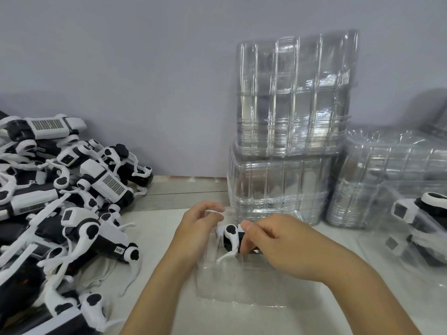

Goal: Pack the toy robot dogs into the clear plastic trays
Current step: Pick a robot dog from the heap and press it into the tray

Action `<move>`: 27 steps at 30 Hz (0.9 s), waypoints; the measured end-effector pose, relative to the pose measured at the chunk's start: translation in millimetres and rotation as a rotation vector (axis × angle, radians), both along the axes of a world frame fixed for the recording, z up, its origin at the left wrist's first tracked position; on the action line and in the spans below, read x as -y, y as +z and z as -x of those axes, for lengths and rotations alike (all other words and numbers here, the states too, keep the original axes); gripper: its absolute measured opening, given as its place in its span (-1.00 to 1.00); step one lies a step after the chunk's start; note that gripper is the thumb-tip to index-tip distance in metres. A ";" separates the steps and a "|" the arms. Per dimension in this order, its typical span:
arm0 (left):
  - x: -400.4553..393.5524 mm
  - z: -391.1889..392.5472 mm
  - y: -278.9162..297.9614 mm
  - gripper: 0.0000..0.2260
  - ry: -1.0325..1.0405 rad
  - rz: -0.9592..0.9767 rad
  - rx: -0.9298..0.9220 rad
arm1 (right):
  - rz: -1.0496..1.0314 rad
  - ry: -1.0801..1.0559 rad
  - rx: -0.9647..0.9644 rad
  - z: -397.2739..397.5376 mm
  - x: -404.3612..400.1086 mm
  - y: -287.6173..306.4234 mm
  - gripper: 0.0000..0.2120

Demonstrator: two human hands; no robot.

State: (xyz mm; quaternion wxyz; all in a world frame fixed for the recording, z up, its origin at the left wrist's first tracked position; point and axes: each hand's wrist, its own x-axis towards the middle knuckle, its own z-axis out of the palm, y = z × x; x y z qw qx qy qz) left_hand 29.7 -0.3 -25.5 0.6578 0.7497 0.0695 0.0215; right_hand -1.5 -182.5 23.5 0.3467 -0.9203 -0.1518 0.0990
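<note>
A black-and-white toy robot dog (231,240) sits at the far end of a clear plastic tray (239,284) lying on the table in front of me. My right hand (278,247) grips the dog's body from the right, thumb on top. My left hand (200,228) is at the dog's left side with its fingers curled over the tray's far edge; its fingertips are blurred. A white leg of the dog sticks out over the tray.
A big heap of loose toy robot dogs (60,201) covers the table's left side. Stacks of clear trays (290,131) stand behind the tray, more stacked trays (387,170) to the right. A packed tray with a dog (411,221) lies at the right edge.
</note>
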 end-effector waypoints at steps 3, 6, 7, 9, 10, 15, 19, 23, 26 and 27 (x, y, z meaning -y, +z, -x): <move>-0.3 0.3 0.5 -0.79 -0.005 0.001 0.000 | 0.007 0.009 0.012 -1.1 0.3 -0.5 -0.50; -1.0 -0.1 2.3 -0.80 -0.017 -0.080 0.049 | -0.032 0.024 0.037 -1.7 0.7 -1.2 -0.55; -1.6 -0.1 3.6 -0.79 -0.020 -0.145 0.093 | -0.060 0.020 0.065 -2.6 1.1 -1.1 -0.58; -2.8 0.9 7.6 -0.77 -0.013 -0.307 0.210 | -0.138 -0.028 0.163 -5.1 3.7 0.1 -0.62; -2.8 1.9 10.9 -0.76 -0.011 -0.382 0.273 | -0.186 -0.066 0.219 -6.2 6.1 1.1 -0.65; 7.0 14.4 37.6 -0.87 -0.136 -0.626 0.478 | -0.327 -0.262 0.447 -9.6 24.3 3.5 -0.71; 14.1 28.3 51.3 -0.33 -0.484 -0.784 0.270 | -0.439 -0.361 0.488 -11.2 33.5 4.1 -0.70; 19.0 34.2 54.2 -0.31 -0.612 -0.873 0.125 | -0.461 -0.372 0.493 -10.5 34.2 3.3 -0.70; 21.1 35.7 54.5 -0.32 -0.618 -0.905 0.111 | -0.463 -0.369 0.487 -11.0 32.6 2.4 -0.70; 21.7 36.4 54.2 -0.31 -0.618 -0.905 0.107 | -0.462 -0.370 0.486 -11.6 32.2 2.1 -0.70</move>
